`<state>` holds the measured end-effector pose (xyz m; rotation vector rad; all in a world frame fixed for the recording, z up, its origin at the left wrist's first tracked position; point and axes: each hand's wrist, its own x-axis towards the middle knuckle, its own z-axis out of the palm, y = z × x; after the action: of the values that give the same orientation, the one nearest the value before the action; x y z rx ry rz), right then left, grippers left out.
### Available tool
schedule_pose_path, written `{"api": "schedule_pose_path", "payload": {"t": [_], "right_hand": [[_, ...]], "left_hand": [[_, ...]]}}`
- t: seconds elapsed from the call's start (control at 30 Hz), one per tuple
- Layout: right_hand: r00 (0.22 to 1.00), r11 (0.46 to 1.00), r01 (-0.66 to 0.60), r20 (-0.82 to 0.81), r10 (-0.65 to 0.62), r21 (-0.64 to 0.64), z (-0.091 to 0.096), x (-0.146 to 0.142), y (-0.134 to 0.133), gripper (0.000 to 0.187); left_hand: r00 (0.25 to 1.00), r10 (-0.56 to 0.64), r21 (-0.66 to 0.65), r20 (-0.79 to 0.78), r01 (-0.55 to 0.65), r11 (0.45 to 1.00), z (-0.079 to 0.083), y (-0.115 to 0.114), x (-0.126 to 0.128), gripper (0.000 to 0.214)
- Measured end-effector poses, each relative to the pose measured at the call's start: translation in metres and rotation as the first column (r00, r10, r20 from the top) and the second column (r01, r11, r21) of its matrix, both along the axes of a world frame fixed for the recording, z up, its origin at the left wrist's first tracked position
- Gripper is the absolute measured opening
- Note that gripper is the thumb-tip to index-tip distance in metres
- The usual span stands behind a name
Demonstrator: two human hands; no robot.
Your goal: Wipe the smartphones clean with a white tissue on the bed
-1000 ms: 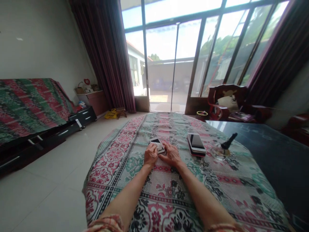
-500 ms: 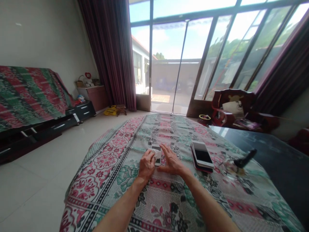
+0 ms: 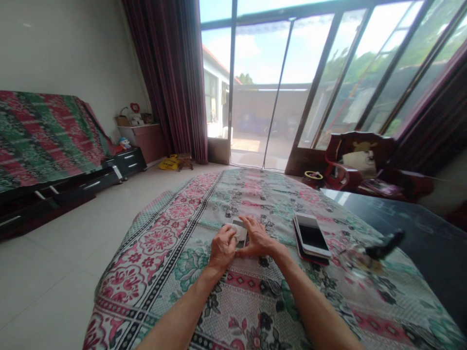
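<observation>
A small white-edged phone [image 3: 239, 223] with a dark screen lies on the patterned tablecloth [image 3: 204, 218], partly covered by my hands. My left hand [image 3: 223, 247] is closed around a crumpled white tissue [image 3: 240, 233], which is pressed against the phone's screen. On the right side, my right hand [image 3: 257, 238] spans the phone, its fingers at the far end and its thumb at the near end. To the right of my hands lies a larger white phone [image 3: 313, 236], resting on a dark, red-edged flat item [image 3: 314, 259] that is mostly hidden.
Farther right stands a clear glass dish [image 3: 359, 260] with a black-handled item [image 3: 385, 247] leaning out of it. A dark glossy table [image 3: 408, 228] adjoins the cloth. A wooden armchair [image 3: 335, 170] stands behind it, and a low black cabinet [image 3: 83, 187] at the left.
My right hand has closed in on the small phone, its thumb and fingers now at the ends. The tissue in my left hand has shifted slightly over the screen. The view has turned slightly.
</observation>
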<state>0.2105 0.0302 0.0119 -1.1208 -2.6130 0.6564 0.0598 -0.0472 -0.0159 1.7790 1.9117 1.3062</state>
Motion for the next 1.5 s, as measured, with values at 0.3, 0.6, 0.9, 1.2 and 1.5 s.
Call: {"api": "schedule_pose_path", "payload": {"t": [0.3,0.6,0.9,1.2,1.5], "right_hand": [[0.993,0.996,0.071,-0.098,-0.066,0.053,-0.011,0.021,-0.015,0.127],[0.984,0.995,0.092,-0.158,-0.085,0.034,-0.011,0.019,-0.016,0.127],[0.983,0.994,0.102,-0.158,-0.093,0.047,-0.007,0.018,-0.020,0.128],[0.980,0.992,0.104,-0.174,-0.091,0.068,-0.010,0.019,-0.020,0.128],[0.983,0.992,0.113,-0.152,-0.104,0.055,-0.018,0.019,-0.015,0.130]], "left_hand": [[0.973,-0.063,-0.091,-0.222,0.044,0.995,0.018,0.042,0.006,0.019],[0.937,-0.028,-0.315,-0.347,-0.088,0.945,0.036,0.076,0.008,0.029],[0.898,-0.105,-0.379,-0.426,-0.073,0.922,0.050,0.049,0.003,0.026],[0.839,-0.168,-0.400,-0.518,-0.064,0.914,0.049,0.000,-0.007,0.022],[0.847,-0.136,-0.383,-0.514,-0.084,0.920,0.053,0.032,0.001,0.025]]}}
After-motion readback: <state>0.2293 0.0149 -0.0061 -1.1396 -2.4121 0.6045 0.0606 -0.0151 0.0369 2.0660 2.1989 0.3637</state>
